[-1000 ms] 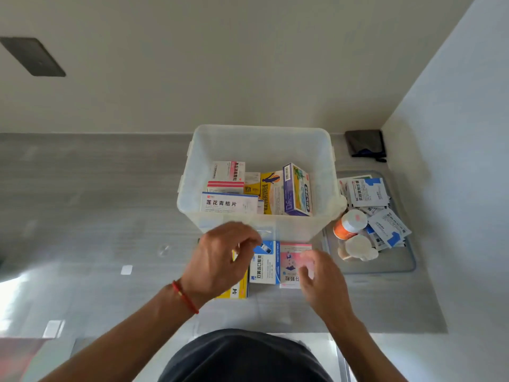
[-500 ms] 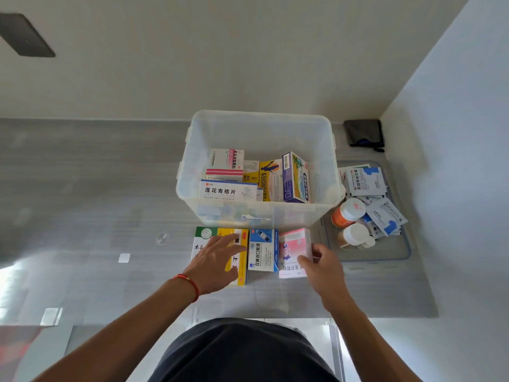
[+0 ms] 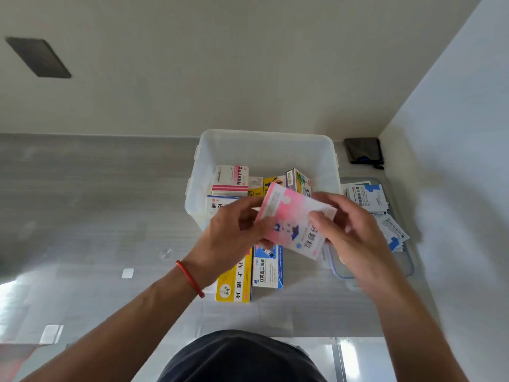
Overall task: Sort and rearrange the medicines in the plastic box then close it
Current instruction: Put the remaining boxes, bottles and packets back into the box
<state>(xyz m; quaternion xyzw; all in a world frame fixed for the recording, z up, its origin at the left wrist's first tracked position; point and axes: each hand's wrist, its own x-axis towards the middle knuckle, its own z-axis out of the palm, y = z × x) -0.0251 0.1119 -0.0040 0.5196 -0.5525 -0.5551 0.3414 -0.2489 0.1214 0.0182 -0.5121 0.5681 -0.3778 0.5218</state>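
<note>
A clear plastic box point(image 3: 264, 146) stands open on the grey counter with several medicine cartons inside, among them a pink-striped carton point(image 3: 230, 177) and a purple one point(image 3: 296, 179). I hold a pink-and-white carton point(image 3: 292, 219) tilted in the air just in front of the box. My left hand point(image 3: 234, 235) grips its left end and my right hand point(image 3: 349, 232) pinches its right end. Below them on the counter lie a yellow carton point(image 3: 234, 282) and a blue-and-white carton point(image 3: 267, 268).
The box's lid point(image 3: 400, 268) lies flat to the right, carrying several white-and-blue sachets point(image 3: 369, 198). A dark pouch point(image 3: 363, 153) sits in the back right corner. Walls close off the back and the right side. A small white tag point(image 3: 127, 273) lies on the counter at left.
The pink-and-white carton has been lifted off the counter by my right hand. My left hand left the yellow carton and took hold of the pink carton's other end.
</note>
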